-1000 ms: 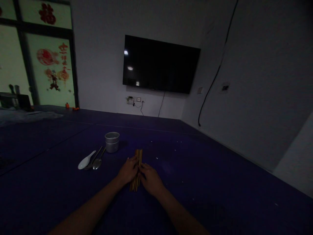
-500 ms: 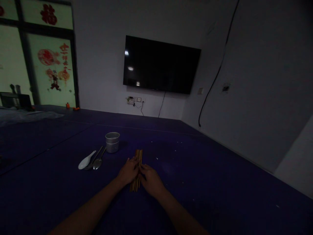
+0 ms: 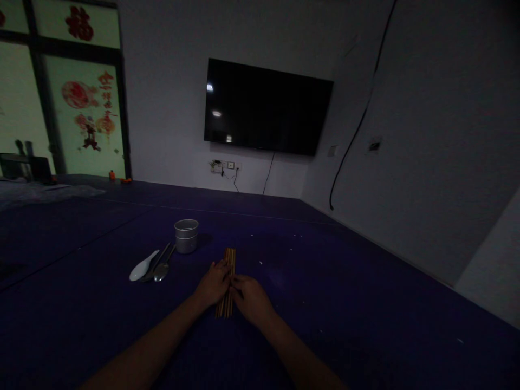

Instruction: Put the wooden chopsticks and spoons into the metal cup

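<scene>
A bundle of several brown wooden chopsticks [image 3: 231, 255] lies on the dark blue surface [image 3: 325, 271], side by side and pointing away from me. My left hand [image 3: 212, 285] is closed over its left side, fingers bent across the sticks. From the right, my right hand [image 3: 252, 299] pinches at the middle of the bundle with thumb and fingertips. Both hands cover the middle part; the far and near ends show. How many sticks each hand grips is hidden.
Left of the hands stands a ribbed metal cup [image 3: 186, 238]. Beside it lie a white spoon [image 3: 142, 267], a shiny metal spoon [image 3: 161, 272] and another dark metal utensil. Small white bits dot the surface at right. A television [image 3: 268, 107] hangs on the far wall.
My right fingers have drawn slightly closer together on the chopsticks. A narrow gap shows among the sticks' near ends. My left hand stays in place.
</scene>
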A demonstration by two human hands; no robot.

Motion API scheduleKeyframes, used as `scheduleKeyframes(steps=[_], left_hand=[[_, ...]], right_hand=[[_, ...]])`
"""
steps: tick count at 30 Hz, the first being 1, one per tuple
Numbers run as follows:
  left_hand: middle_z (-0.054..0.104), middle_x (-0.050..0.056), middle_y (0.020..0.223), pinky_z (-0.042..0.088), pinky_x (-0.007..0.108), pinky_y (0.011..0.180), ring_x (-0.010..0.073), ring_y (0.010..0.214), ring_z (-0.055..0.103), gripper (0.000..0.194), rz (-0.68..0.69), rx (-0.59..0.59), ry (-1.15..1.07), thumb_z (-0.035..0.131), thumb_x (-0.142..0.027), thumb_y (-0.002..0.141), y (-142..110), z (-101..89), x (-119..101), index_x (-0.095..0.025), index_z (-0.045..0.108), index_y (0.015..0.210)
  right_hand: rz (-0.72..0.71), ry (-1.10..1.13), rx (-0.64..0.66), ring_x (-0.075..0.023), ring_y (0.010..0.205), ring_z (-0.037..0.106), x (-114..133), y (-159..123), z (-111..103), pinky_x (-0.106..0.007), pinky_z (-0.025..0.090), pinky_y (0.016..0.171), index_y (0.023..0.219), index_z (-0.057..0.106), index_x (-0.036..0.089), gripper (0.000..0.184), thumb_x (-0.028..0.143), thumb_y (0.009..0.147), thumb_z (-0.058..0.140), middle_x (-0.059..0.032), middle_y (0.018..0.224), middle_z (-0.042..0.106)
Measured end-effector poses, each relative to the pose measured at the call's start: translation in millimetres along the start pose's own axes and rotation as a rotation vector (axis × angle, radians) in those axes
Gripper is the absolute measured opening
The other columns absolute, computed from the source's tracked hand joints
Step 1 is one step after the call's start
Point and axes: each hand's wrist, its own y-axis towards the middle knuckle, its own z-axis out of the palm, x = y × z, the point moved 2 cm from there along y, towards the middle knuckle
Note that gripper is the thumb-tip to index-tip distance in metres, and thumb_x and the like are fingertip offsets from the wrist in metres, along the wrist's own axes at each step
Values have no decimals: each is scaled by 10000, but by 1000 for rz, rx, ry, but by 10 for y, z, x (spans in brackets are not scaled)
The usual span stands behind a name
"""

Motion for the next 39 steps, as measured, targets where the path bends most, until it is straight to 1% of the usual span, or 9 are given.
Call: scheduleKeyframes(steps=[2, 4, 6, 11, 15, 19, 27, 34, 39], left_hand=[[381, 158, 1417, 167, 461, 1106, 224, 1340, 299, 463, 2, -4, 0, 317, -242, 872, -3, 2, 3, -122, 483, 1288], [382, 144, 1420, 173, 462, 1103, 219, 1339, 301, 455, 4, -18, -4, 325, -249, 873, -2, 8, 11, -145, 488, 1284], [383, 129, 1422, 177, 460, 1102, 213, 1339, 302, 449, 8, -26, -7, 332, -251, 871, 0, 13, 17, -167, 488, 1284], [377, 140, 1423, 172, 463, 1103, 218, 1342, 295, 455, 10, -19, -14, 342, -249, 863, 4, 20, 24, -150, 487, 1283], [389, 123, 1420, 171, 462, 1103, 209, 1338, 305, 453, 18, -31, -12, 342, -255, 866, 12, 33, 42, -177, 482, 1289], [372, 125, 1429, 177, 469, 1099, 210, 1346, 285, 451, 18, -29, -9, 323, -261, 875, 16, 49, 56, -169, 485, 1285], [382, 111, 1425, 185, 468, 1097, 205, 1346, 284, 453, 21, -32, -11, 324, -249, 869, 25, 55, 66, -189, 475, 1292], [387, 130, 1419, 203, 460, 1101, 210, 1338, 304, 455, -5, -97, -46, 294, -235, 884, 22, 71, 82, -146, 466, 1295], [402, 111, 1415, 191, 432, 1115, 199, 1332, 316, 451, -4, -93, -52, 308, -201, 875, 37, 87, 101, -159, 472, 1292]], right_hand=[[-6, 17, 3, -181, 1016, 600, -1, 3, -2, -277, 422, 894, 969, 693, 202, 276, 171, 880, 433, -64, 1005, 680], [0, 32, -2, -179, 1021, 601, -6, 7, 0, -272, 425, 895, 964, 694, 204, 279, 167, 876, 432, -63, 1003, 682], [6, 39, -19, -183, 1034, 596, -11, 10, 3, -274, 427, 900, 986, 687, 199, 281, 162, 869, 435, -67, 1036, 676], [24, 29, -45, -201, 1071, 578, -18, 10, 12, -294, 427, 917, 1022, 674, 203, 283, 156, 852, 452, -69, 1147, 638], [13, 24, -20, -202, 1061, 583, -13, 8, 15, -294, 430, 911, 1038, 666, 207, 289, 143, 842, 463, -70, 1124, 645], [10, 28, -4, -201, 1042, 591, -13, 7, 16, -292, 431, 905, 1044, 662, 206, 288, 143, 845, 463, -73, 1085, 658], [9, 8, -16, -219, 1097, 562, -35, 11, 31, -319, 421, 931, 1081, 653, 187, 306, 151, 836, 473, -93, 1155, 631], [7, 3, -31, -222, 1131, 538, -25, 1, 24, -331, 409, 950, 1103, 640, 205, 304, 191, 848, 476, -83, 1195, 610], [-1, -3, -38, -222, 1134, 534, -19, -3, 17, -320, 413, 939, 1096, 646, 185, 297, 203, 851, 479, -96, 1175, 617]])
